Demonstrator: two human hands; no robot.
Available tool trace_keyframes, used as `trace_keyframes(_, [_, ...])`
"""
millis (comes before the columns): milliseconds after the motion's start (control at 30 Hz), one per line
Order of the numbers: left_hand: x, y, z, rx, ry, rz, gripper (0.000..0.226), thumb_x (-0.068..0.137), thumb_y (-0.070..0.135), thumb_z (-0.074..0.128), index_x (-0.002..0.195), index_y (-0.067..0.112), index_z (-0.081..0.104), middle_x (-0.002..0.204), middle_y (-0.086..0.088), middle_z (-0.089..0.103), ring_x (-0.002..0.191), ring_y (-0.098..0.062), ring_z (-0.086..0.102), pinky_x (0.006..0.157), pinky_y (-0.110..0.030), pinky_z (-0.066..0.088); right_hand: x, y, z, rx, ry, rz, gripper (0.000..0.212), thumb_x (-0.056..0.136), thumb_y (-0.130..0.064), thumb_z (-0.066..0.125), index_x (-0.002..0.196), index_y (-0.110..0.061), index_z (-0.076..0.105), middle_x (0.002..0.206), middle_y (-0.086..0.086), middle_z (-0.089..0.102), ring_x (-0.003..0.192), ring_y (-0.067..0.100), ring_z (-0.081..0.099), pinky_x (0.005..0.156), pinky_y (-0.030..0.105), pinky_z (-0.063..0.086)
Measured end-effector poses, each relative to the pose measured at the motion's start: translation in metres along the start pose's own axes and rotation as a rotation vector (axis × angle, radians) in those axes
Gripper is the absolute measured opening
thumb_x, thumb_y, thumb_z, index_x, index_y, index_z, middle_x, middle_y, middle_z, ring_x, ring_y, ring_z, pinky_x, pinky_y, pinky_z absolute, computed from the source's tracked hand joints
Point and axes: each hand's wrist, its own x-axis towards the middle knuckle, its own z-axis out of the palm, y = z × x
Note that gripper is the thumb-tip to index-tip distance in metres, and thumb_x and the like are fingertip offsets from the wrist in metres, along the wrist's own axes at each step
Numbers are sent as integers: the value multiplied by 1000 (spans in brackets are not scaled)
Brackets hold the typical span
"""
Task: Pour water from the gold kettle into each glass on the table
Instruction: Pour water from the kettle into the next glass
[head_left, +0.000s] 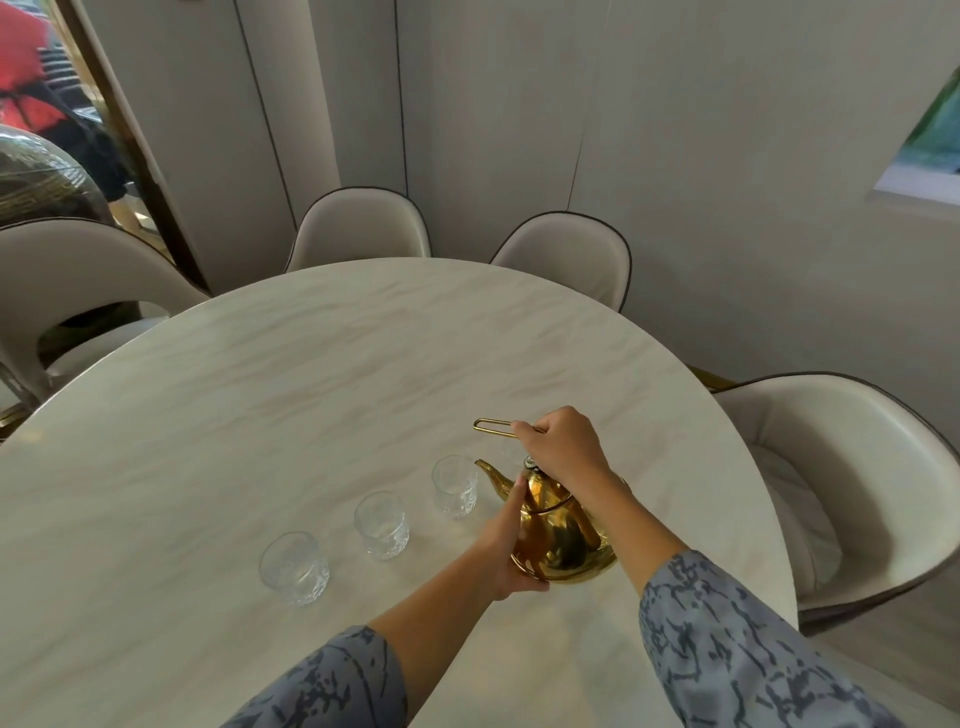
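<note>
The gold kettle (563, 540) stands near the right side of the pale round table (311, 374), its spout pointing left toward the nearest glass. My right hand (563, 447) grips the kettle's thin wire handle above the lid. My left hand (506, 551) presses flat against the kettle's left side and base. Three clear textured glasses stand in a diagonal row left of the kettle: one by the spout (454, 486), a middle one (381, 525), and the nearest (294, 567). A fourth glass (511, 451) shows only as a sliver behind my right hand.
Cream upholstered chairs ring the table: two at the far edge (363, 228) (566, 249), one at the left (78, 280), one at the right (841, 467). A wall lies beyond them.
</note>
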Motion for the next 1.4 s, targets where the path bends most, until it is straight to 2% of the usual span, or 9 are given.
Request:
trace_keyframes(100, [-4, -2, -9, -27, -19, -29, 103, 71, 74, 63, 151, 20, 26, 160, -14, 27, 142, -44, 35, 98, -57, 52, 2, -10, 9, -50, -26, 7, 51, 90, -31, 60, 48, -12, 39, 41, -3, 36, 42, 16, 35, 50, 27, 34])
trace_keyframes(267, [-7, 0, -19, -67, -49, -64, 109, 65, 78, 65, 151, 21, 29, 156, -16, 32, 135, -45, 45, 86, -55, 59, 4, -28, 15, -119, -44, 53, 45, 86, -30, 60, 52, -13, 36, 45, -2, 35, 43, 18, 32, 51, 28, 33])
trace_keyframes(367, [-10, 3, -21, -83, -58, -64, 102, 69, 76, 64, 148, 19, 32, 153, -19, 36, 130, -45, 50, 90, -55, 57, 6, -38, 15, -156, -50, 80, 41, 86, -30, 59, 55, -14, 36, 50, -1, 39, 44, 16, 34, 47, 24, 28])
trace_keyframes(500, [-14, 7, -21, -102, -72, -82, 99, 67, 77, 65, 142, 19, 37, 147, -22, 40, 122, -46, 56, 89, -56, 58, 8, -51, 13, -198, -43, 105, 37, 85, -29, 58, 59, -15, 37, 55, -1, 41, 48, 15, 37, 46, 24, 27])
trace_keyframes(667, [-19, 11, -19, -114, -105, -99, 78, 73, 76, 59, 119, 16, 41, 143, -22, 40, 122, -46, 55, 97, -54, 54, 6, -63, 6, -227, -41, 108, 31, 88, -32, 60, 68, -13, 46, 62, 0, 51, 65, 24, 55, 50, 25, 35])
trace_keyframes(833, [-22, 11, -15, -127, -117, -101, 74, 73, 77, 58, 118, 20, 41, 148, -22, 37, 123, -46, 54, 98, -55, 54, 3, -70, -1, -254, -36, 112, 29, 87, -29, 60, 67, -14, 45, 64, 1, 53, 59, 19, 51, 50, 25, 36])
trace_keyframes(967, [-23, 10, -12, -139, -141, -98, 80, 70, 78, 61, 120, 19, 43, 147, -22, 38, 122, -46, 55, 95, -56, 55, 1, -73, -4, -270, -41, 99, 31, 87, -30, 60, 65, -15, 45, 63, 1, 54, 64, 22, 55, 52, 26, 38])
trace_keyframes(1100, [-26, 9, -9, -149, -148, -90, 80, 70, 78, 61, 120, 18, 44, 145, -21, 39, 123, -45, 54, 96, -56, 55, 0, -77, -7, -282, -39, 99, 30, 87, -31, 60, 65, -15, 46, 63, 1, 54, 60, 19, 52, 55, 28, 40])
trace_keyframes(1400, [-33, 11, -6, -153, -173, -92, 81, 69, 81, 57, 118, 18, 44, 147, -23, 37, 125, -46, 54, 97, -55, 54, -4, -86, -16, -312, -46, 102, 29, 87, -29, 60, 66, -14, 46, 65, 1, 53, 58, 17, 49, 52, 27, 37])
